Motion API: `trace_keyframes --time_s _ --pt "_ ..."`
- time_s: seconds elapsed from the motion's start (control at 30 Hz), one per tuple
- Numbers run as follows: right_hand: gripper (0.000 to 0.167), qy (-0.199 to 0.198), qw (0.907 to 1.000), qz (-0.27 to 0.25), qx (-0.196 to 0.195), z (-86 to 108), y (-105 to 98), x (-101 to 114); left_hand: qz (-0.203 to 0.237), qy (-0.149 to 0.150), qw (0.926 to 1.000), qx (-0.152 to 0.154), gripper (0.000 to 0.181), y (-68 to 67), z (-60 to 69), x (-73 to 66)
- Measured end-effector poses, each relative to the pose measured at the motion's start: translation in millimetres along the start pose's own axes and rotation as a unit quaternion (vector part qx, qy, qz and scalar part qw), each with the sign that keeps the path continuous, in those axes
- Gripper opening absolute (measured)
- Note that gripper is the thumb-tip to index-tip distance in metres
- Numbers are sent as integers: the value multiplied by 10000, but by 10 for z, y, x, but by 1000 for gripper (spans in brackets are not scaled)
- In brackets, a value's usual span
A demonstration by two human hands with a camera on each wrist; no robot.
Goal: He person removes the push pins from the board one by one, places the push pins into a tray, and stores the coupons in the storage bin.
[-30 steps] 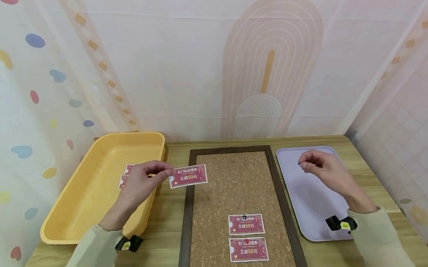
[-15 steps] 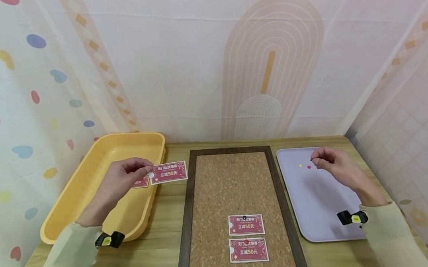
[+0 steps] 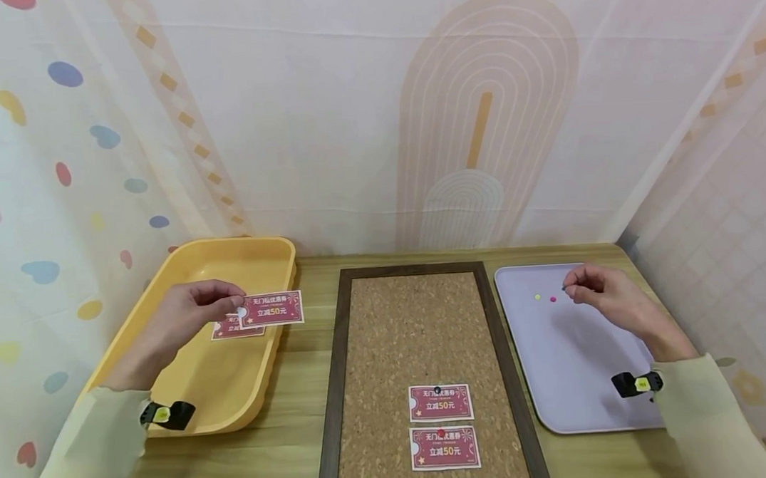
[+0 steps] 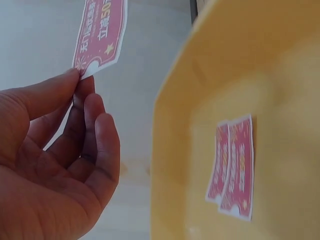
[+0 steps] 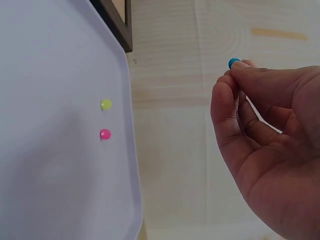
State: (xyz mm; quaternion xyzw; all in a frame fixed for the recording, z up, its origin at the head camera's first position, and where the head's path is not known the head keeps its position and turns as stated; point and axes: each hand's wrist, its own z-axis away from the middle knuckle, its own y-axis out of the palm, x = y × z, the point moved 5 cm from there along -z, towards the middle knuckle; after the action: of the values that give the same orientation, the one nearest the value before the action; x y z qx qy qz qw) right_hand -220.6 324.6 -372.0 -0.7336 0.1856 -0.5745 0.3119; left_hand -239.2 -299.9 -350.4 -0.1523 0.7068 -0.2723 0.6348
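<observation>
My left hand (image 3: 184, 319) pinches one end of a pink paper coupon (image 3: 273, 310) between thumb and index finger, over the yellow basin's right rim. In the left wrist view, two overlapping coupons (image 4: 241, 167) lie in the basin (image 4: 170, 165). My right hand (image 3: 607, 300) pinches a small blue push pin (image 5: 233, 62) above the lilac tray (image 3: 543, 374); its point is hidden. Two coupons are on the cork board (image 3: 419, 330), an upper one (image 3: 440, 405) with a black pin (image 3: 437, 390) and a lower one (image 3: 445, 451) with a red pin (image 3: 441, 432).
A yellow pin (image 5: 105, 104) and a pink pin (image 5: 105, 134) lie in the tray. The board's dark frame (image 3: 338, 355) stands between basin and tray on the wooden table (image 3: 289, 450). A patterned curtain (image 3: 327, 127) hangs behind.
My left hand has carried the coupon leftward from the board's left edge to the basin. My right hand has moved right with the pin, baring the yellow and pink pins in the tray.
</observation>
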Motion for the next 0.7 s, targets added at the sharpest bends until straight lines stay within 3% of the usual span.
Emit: trace_keyframes --time_s 0.2,0.47,0.7 --pt "7 -25 9999 -11 100 -22 -1 -104 93 -128 9994 293 28 -140 -25 170" --pt "9 434 9977 -233 476 -49 34 -258 36 -383 9974 605 35 -301 -44 384" --pt "10 529 9971 -85 535 -88 69 -364 320 -454 9955 761 36 -386 -81 551"
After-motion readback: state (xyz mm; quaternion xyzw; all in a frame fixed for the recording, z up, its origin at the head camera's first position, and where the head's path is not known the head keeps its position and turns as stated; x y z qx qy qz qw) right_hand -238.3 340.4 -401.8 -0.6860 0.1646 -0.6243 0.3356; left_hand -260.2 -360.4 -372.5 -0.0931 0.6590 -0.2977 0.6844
